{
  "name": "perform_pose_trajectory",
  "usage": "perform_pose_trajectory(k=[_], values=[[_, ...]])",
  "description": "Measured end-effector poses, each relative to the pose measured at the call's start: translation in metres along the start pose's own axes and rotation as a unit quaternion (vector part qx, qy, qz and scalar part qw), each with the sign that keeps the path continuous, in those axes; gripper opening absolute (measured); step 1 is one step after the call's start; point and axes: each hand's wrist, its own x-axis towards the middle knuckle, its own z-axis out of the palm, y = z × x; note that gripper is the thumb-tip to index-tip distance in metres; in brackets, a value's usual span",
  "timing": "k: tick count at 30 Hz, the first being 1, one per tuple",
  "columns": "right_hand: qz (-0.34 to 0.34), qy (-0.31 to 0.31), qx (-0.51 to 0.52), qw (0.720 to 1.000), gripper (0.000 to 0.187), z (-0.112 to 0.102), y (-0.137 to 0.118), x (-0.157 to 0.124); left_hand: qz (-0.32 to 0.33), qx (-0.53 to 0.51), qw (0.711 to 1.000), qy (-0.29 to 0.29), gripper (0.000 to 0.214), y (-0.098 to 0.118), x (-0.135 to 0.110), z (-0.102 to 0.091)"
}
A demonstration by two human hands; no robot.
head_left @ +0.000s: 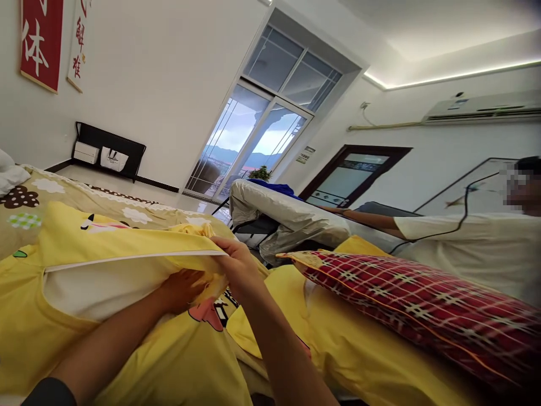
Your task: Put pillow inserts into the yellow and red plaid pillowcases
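Note:
A yellow pillowcase (122, 239) with cartoon prints lies over a white pillow (97, 287) on the bed. My right hand (236, 262) is closed on the pillowcase's open edge, holding it up. My left hand (181, 290) sits under that raised edge, pressed against the white pillow and the yellow cloth; its fingers are mostly hidden in the fabric. More yellow bedding (350, 338) spreads below both forearms.
A red plaid pillow (422, 304) lies at the right on the yellow bedding. Another person in a white shirt (465, 242) reaches toward a rolled silver-white bundle (287, 217). A beige patterned quilt (54, 194) covers the bed's far left. Tall windows (253, 141) stand behind.

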Motion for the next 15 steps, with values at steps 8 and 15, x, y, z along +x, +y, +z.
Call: perform_pose_trajectory(k=[8, 15], values=[[0.016, 0.015, -0.054, 0.998, 0.043, -0.027, 0.017, -0.007, -0.006, -0.048, 0.994, -0.102, 0.076, -0.006, -0.003, -0.023], [-0.004, 0.02, -0.04, 0.999, 0.04, -0.017, 0.016, -0.008, -0.036, -0.068, 0.997, 0.005, 0.046, 0.012, 0.03, -0.024]])
